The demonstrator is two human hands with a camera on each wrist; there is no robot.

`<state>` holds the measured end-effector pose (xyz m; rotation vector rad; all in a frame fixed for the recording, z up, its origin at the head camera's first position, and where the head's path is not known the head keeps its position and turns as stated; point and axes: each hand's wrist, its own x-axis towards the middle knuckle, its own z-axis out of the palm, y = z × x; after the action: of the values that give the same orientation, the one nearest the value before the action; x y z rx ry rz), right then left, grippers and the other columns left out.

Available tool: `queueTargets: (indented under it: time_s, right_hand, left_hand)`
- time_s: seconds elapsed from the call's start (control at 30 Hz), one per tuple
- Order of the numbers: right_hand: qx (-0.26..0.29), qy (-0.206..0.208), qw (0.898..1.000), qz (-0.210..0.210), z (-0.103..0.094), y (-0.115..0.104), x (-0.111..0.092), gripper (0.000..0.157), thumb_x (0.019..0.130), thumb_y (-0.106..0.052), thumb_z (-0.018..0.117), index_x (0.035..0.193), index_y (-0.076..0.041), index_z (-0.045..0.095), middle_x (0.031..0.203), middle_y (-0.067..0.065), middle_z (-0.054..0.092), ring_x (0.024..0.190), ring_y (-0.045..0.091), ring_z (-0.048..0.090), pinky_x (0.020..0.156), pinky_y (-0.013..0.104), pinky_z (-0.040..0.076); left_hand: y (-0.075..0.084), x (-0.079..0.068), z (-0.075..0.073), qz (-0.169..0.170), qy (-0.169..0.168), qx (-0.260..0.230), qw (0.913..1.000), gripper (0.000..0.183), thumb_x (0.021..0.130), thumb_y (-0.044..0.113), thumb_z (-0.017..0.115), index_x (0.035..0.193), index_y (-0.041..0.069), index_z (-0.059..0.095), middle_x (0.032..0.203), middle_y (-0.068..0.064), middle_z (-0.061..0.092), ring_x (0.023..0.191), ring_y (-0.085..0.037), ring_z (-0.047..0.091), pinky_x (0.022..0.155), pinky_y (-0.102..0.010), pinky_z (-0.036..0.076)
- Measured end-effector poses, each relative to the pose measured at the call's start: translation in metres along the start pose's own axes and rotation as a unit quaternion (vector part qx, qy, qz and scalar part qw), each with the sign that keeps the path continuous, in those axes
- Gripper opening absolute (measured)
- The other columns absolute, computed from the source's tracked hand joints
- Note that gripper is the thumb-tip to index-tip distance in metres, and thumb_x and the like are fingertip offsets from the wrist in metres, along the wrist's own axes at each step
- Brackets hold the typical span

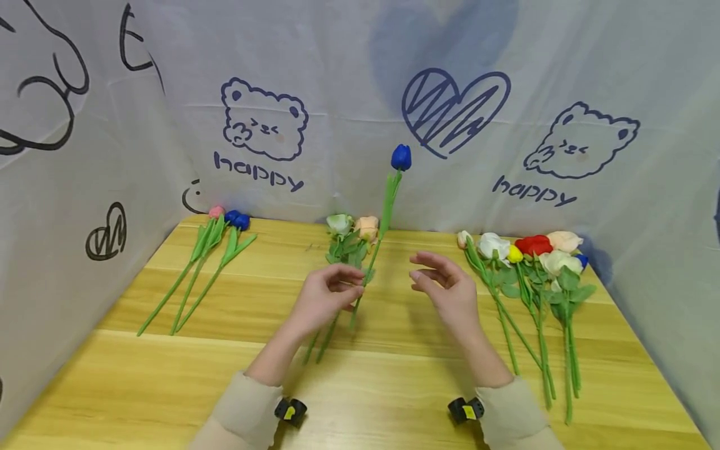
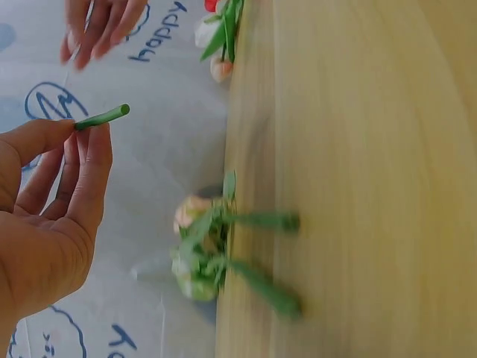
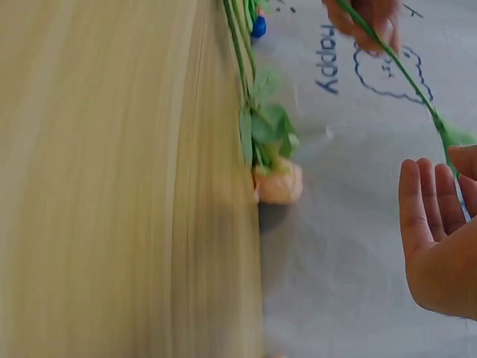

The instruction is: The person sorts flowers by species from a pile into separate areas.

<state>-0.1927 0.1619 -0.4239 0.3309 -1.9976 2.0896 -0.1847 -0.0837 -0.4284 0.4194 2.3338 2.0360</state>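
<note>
My left hand (image 1: 326,294) pinches the green stem of a blue tulip (image 1: 401,157) low down between thumb and fingertips. The flower is raised above the table, leaning slightly right with its bloom up. In the left wrist view the cut end of the stem (image 2: 112,115) pokes out past the thumb. My right hand (image 1: 450,294) is held in the air to the right of the tulip, fingers loosely bent, gripping nothing. Behind the left hand lie a pale green rose (image 1: 340,224) and a peach rose (image 1: 367,229), their stems partly hidden by it.
On the wooden table (image 1: 360,394), a pink tulip (image 1: 216,212) and blue tulips (image 1: 238,219) lie at the left. Several mixed flowers lie at the right, including a red one (image 1: 534,245) and a white rose (image 1: 494,246). A printed cloth (image 1: 349,144) hangs behind the table.
</note>
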Motion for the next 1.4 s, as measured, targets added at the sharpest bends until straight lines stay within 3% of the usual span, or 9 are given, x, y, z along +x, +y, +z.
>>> queueTargets:
  time_s: [0.2, 0.37, 0.53, 0.63, 0.77, 0.87, 1.0, 1.1, 1.4]
  right_hand:
    - [-0.051, 0.008, 0.999, 0.013, -0.034, 0.0, -0.005, 0.036, 0.096, -0.003, 0.075, 0.131, 0.0, 0.068, 0.118, 0.003, 0.075, 0.097, 0.014, 0.072, 0.08, 0.03, 0.064]
    - [-0.116, 0.018, 0.992, 0.038, -0.066, 0.005, -0.01, 0.037, 0.098, -0.006, 0.073, 0.134, -0.002, 0.067, 0.119, -0.001, 0.074, 0.097, 0.011, 0.071, 0.08, 0.027, 0.063]
    - [-0.219, -0.006, 0.97, 0.102, -0.104, 0.004, -0.015, 0.043, 0.1, -0.021, 0.073, 0.138, -0.002, 0.064, 0.123, -0.008, 0.07, 0.097, 0.001, 0.068, 0.081, 0.027, 0.062]
    - [-0.269, -0.029, 0.954, 0.131, -0.129, 0.0, -0.018, 0.049, 0.101, -0.029, 0.071, 0.142, -0.003, 0.062, 0.129, -0.001, 0.068, 0.098, -0.005, 0.065, 0.082, 0.026, 0.061]
    - [-0.315, -0.045, 0.936, 0.148, -0.157, -0.002, -0.019, 0.052, 0.103, -0.034, 0.068, 0.145, -0.004, 0.059, 0.137, 0.014, 0.065, 0.096, -0.007, 0.062, 0.079, 0.024, 0.059]
    - [-0.349, -0.058, 0.923, 0.152, -0.172, 0.001, -0.017, 0.053, 0.103, -0.037, 0.068, 0.144, -0.004, 0.06, 0.138, 0.019, 0.063, 0.096, -0.005, 0.061, 0.077, 0.023, 0.057]
    - [-0.381, -0.086, 0.908, 0.153, -0.183, 0.007, -0.01, 0.051, 0.102, -0.035, 0.069, 0.14, -0.001, 0.063, 0.135, 0.022, 0.064, 0.096, 0.007, 0.067, 0.074, 0.027, 0.059]
    - [-0.383, -0.112, 0.904, 0.156, -0.186, 0.01, -0.004, 0.047, 0.102, -0.028, 0.069, 0.137, 0.002, 0.063, 0.128, 0.025, 0.067, 0.094, 0.02, 0.071, 0.07, 0.032, 0.062]
    - [-0.419, -0.131, 0.886, 0.152, -0.177, 0.022, 0.017, 0.037, 0.099, -0.017, 0.072, 0.13, 0.002, 0.069, 0.119, 0.024, 0.071, 0.076, 0.02, 0.07, 0.059, 0.033, 0.059]
  left_hand:
    - [-0.004, -0.01, -0.029, -0.008, 0.023, 0.023, 0.9994, 0.027, 0.096, 0.001, 0.072, 0.123, -0.004, 0.069, 0.115, -0.022, 0.07, 0.099, -0.034, 0.072, 0.072, -0.04, 0.065]
    - [-0.006, -0.019, -0.055, -0.021, 0.047, 0.053, 0.9973, 0.027, 0.096, 0.003, 0.072, 0.123, 0.0, 0.07, 0.114, -0.019, 0.071, 0.096, -0.031, 0.072, 0.072, -0.041, 0.065]
    - [-0.008, -0.027, -0.087, -0.026, 0.064, 0.098, 0.9927, 0.026, 0.097, 0.004, 0.072, 0.122, -0.001, 0.07, 0.113, -0.019, 0.072, 0.092, -0.025, 0.071, 0.071, -0.038, 0.065]
    - [-0.008, -0.033, -0.11, -0.033, 0.076, 0.128, 0.9883, 0.027, 0.098, 0.006, 0.072, 0.123, -0.001, 0.069, 0.114, -0.02, 0.072, 0.093, -0.024, 0.071, 0.071, -0.034, 0.064]
    - [-0.009, -0.042, -0.14, -0.039, 0.087, 0.181, 0.9789, 0.028, 0.099, 0.01, 0.072, 0.125, 0.0, 0.069, 0.116, -0.019, 0.072, 0.094, -0.022, 0.072, 0.07, -0.032, 0.064]
    - [-0.012, -0.048, -0.162, -0.039, 0.089, 0.217, 0.9714, 0.028, 0.1, 0.011, 0.071, 0.125, 0.0, 0.069, 0.116, -0.019, 0.072, 0.093, -0.019, 0.072, 0.069, -0.032, 0.064]
    - [-0.018, -0.054, -0.19, -0.045, 0.091, 0.246, 0.9639, 0.027, 0.1, 0.012, 0.071, 0.125, 0.0, 0.069, 0.117, -0.021, 0.072, 0.089, -0.009, 0.071, 0.068, -0.033, 0.063]
    - [-0.023, -0.057, -0.209, -0.053, 0.087, 0.261, 0.96, 0.028, 0.101, 0.013, 0.07, 0.125, 0.0, 0.068, 0.119, -0.022, 0.071, 0.088, -0.006, 0.07, 0.067, -0.034, 0.063]
    - [-0.036, -0.059, -0.248, -0.079, 0.072, 0.264, 0.9585, 0.031, 0.1, 0.01, 0.07, 0.127, -0.006, 0.066, 0.117, -0.028, 0.069, 0.074, -0.023, 0.07, 0.062, -0.036, 0.061]
